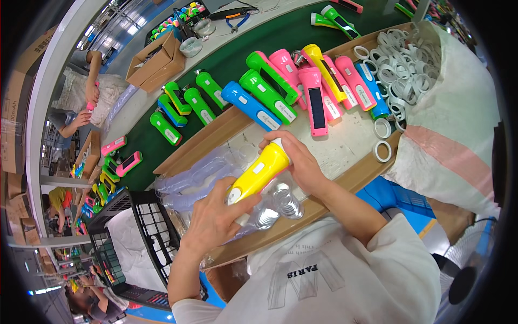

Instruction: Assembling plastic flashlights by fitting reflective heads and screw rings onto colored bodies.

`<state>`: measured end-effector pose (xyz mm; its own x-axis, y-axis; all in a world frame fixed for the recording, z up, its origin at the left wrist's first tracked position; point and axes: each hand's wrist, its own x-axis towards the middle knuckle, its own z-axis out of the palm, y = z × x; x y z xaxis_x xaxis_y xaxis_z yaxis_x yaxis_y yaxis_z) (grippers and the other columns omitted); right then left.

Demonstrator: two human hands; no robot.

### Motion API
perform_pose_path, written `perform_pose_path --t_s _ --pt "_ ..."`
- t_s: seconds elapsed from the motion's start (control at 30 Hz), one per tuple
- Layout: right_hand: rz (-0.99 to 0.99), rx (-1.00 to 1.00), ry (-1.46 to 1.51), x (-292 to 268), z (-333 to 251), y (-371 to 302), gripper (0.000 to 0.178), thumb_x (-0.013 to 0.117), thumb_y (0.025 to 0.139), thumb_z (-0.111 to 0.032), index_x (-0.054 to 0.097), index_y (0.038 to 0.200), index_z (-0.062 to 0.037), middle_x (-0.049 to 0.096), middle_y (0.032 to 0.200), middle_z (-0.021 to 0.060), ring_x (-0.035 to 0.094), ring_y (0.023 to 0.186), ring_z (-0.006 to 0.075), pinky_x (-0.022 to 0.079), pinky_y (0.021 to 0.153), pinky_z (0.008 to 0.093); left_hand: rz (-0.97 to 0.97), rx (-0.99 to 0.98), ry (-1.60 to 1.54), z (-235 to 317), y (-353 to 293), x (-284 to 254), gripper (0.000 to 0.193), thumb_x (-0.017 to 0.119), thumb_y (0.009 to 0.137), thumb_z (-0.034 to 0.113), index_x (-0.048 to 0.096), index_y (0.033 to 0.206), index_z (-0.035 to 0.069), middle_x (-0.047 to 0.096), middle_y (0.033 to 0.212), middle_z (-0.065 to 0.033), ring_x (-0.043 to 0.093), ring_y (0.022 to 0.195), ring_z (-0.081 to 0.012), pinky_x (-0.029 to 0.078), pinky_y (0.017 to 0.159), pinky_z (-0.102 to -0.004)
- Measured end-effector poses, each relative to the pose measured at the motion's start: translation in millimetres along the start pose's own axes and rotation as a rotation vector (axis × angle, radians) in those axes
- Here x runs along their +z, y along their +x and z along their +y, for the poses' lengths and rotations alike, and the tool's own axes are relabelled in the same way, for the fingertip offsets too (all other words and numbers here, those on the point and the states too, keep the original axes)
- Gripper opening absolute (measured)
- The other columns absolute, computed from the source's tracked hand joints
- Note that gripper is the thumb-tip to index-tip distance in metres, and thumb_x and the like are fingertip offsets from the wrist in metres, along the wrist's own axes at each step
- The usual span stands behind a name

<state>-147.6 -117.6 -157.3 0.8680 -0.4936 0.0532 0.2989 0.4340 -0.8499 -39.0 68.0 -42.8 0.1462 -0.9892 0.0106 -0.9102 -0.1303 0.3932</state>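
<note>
A yellow flashlight (260, 170) lies tilted between my two hands, over the work tray. My left hand (213, 213) is wrapped round its narrow tail end. At the wide head end, my right hand (294, 159) grips a white ring (280, 147) seated on the rim. Just below the flashlight are stacked clear round lenses (278, 208) in plastic wrap. Beyond my hands stand or lie several flashlights: a blue one (251, 105), a green one (268, 96) and a pink one (314, 102) with a dark panel on its side.
Loose white rings (402, 67) are heaped at the far right beside a white woven sack (458, 129). A green conveyor belt (143, 146) carries more flashlights. A black crate (148, 229) stands at the left. Behind the belt are a cardboard box (156, 62) and pliers (238, 20). Other people work at the left.
</note>
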Motion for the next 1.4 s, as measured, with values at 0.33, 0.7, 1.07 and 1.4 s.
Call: perform_pose_path --t_s 0.33,0.7,1.07,1.4 --pt "-0.113 -0.123 -0.474 4.4 -41.6 -15.2 0.046 0.042 0.098 -0.038 0.048 0.125 -0.0009 0.056 0.121 0.0149 0.054 0.112 0.0277 0.041 0.098 0.0384 0.221 0.056 -0.02 -5.8 1.1 29.4 0.051 0.075 0.071 0.013 0.061 0.12 0.01 0.062 0.116 -0.014 0.064 0.089 -0.0266 0.051 0.062 -0.0317" --pt "-0.473 -0.618 -0.743 15.6 -89.1 -40.9 0.03 0.04 0.088 -0.015 0.064 0.095 0.0006 0.062 0.104 0.0167 0.061 0.094 0.0339 0.05 0.083 0.0415 -0.087 -0.221 -1.174 -2.0 -25.6 29.4 0.045 0.076 0.075 0.009 0.062 0.117 0.0 0.064 0.114 -0.0166 0.063 0.105 -0.0255 0.044 0.094 -0.0336" --pt "-0.385 -0.489 -0.736 -4.8 -71.7 -40.0 0.042 0.038 0.097 -0.037 0.055 0.111 -0.0016 0.059 0.116 0.0133 0.054 0.111 0.0231 0.043 0.093 0.0343 0.112 -0.034 -0.816 2.4 -14.9 36.1 0.047 0.077 0.073 0.01 0.063 0.117 0.009 0.062 0.115 -0.0181 0.063 0.103 -0.0347 0.053 0.082 -0.037" --pt "-0.171 -0.271 -0.796 -24.7 -67.9 -21.5 0.038 0.037 0.1 -0.034 0.057 0.112 -0.0044 0.06 0.107 0.0092 0.06 0.099 0.0196 0.046 0.09 0.0319 0.288 -0.204 -0.787 3.2 0.5 70.4 0.055 0.077 0.065 0.005 0.062 0.118 0.006 0.06 0.119 -0.0171 0.063 0.095 -0.0345 0.052 0.078 -0.0335"
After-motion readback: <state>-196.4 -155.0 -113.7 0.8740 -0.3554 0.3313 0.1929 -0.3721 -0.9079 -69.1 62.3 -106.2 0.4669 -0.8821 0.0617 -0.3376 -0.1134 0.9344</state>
